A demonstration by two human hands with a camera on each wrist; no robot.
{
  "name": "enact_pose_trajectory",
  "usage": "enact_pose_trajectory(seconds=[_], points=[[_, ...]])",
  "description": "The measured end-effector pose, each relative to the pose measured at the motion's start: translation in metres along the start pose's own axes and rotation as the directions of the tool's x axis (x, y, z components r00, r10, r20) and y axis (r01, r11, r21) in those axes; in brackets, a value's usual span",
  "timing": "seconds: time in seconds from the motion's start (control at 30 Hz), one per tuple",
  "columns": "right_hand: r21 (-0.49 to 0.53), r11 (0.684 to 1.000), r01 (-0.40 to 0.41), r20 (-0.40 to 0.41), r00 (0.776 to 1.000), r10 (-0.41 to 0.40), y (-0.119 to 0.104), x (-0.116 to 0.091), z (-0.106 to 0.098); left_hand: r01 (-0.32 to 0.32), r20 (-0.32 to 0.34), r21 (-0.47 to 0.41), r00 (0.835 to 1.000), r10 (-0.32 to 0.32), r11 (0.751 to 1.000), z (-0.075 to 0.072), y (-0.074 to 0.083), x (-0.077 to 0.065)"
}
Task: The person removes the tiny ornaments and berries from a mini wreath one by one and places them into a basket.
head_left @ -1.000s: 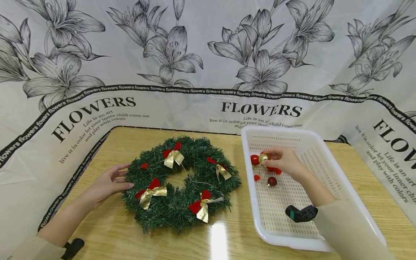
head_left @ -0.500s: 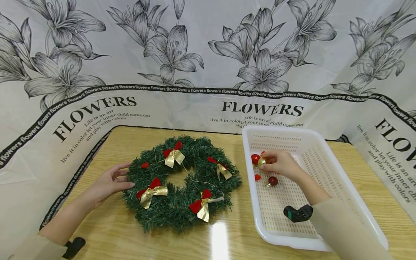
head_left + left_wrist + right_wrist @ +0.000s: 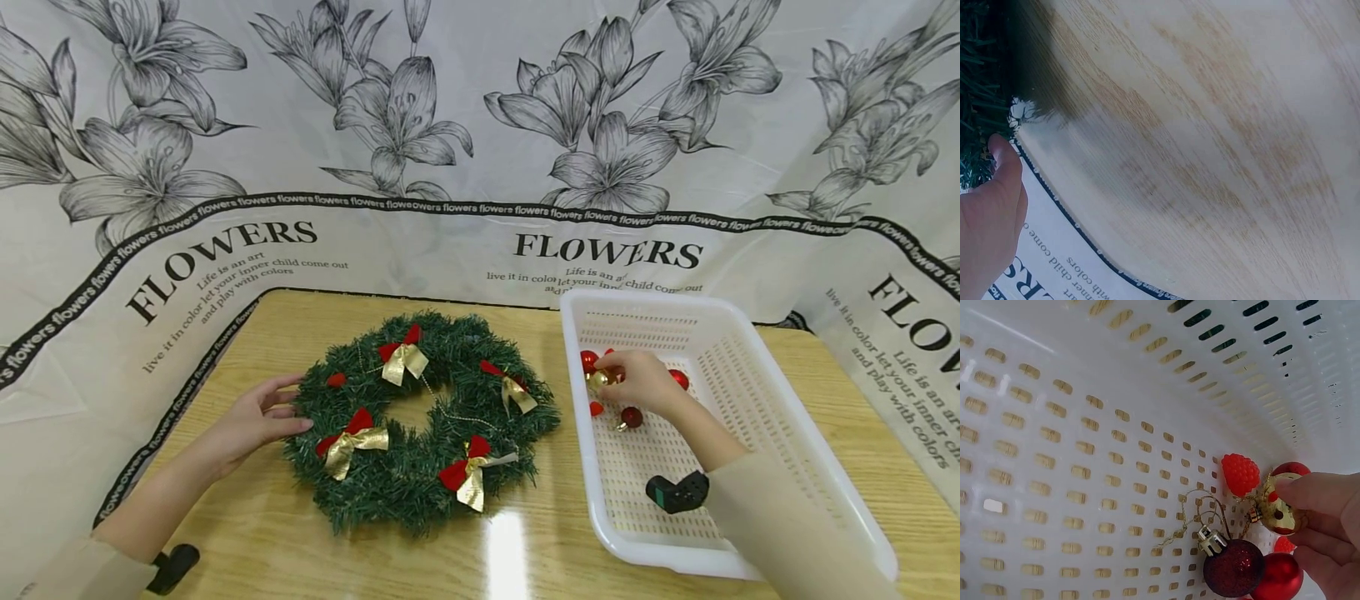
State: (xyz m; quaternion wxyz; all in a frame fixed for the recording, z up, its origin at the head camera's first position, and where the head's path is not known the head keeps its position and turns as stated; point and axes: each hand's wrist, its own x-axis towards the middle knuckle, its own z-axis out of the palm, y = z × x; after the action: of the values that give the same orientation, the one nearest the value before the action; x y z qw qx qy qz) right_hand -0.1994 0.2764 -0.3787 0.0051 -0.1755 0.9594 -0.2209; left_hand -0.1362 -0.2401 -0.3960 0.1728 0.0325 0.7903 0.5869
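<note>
In the head view a green wreath (image 3: 352, 498) with red and gold bows lies on the table. My left hand (image 3: 251, 423) rests at its left edge, thumb and fingertips touching the greenery. Inside a white plastic basket (image 3: 600, 521), my right hand (image 3: 643, 383) pinches a gold bauble (image 3: 1280, 512) between thumb and fingers, low near the basket's left wall. Around it lie a dark red glittery bauble (image 3: 1234, 569), a shiny red bauble (image 3: 1277, 577) and a red raspberry ornament (image 3: 1240, 475). Fingers partly cover another red bauble (image 3: 1291, 468) behind the gold one.
Under everything is a wooden table (image 3: 300, 554). The basket's raised rim (image 3: 573, 350) stands right of the wreath. A white floral cloth (image 3: 450, 258) hangs behind and at the sides.
The right hand has shifted slightly left and toward the wearer with the gold bauble. A red bauble now shows to the right of that hand. The left hand stays at the wreath.
</note>
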Motion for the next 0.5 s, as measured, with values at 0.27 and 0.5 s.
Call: enact_pose_trajectory(seconds=[0.27,0.5], points=[[-0.009,1.0,0.001,0.007,1.0,-0.001,-0.0019,0.0012,0.0004,0.0,0.0,-0.002,1.0,0.0,1.0,0.0012,0.0014,0.0003],[0.059,0.998,-0.037,0.001,0.999,0.037,-0.0073,0.0002,-0.0079,-0.002,0.0,-0.006,1.0,0.002,1.0,0.0007,0.0013,-0.0007]])
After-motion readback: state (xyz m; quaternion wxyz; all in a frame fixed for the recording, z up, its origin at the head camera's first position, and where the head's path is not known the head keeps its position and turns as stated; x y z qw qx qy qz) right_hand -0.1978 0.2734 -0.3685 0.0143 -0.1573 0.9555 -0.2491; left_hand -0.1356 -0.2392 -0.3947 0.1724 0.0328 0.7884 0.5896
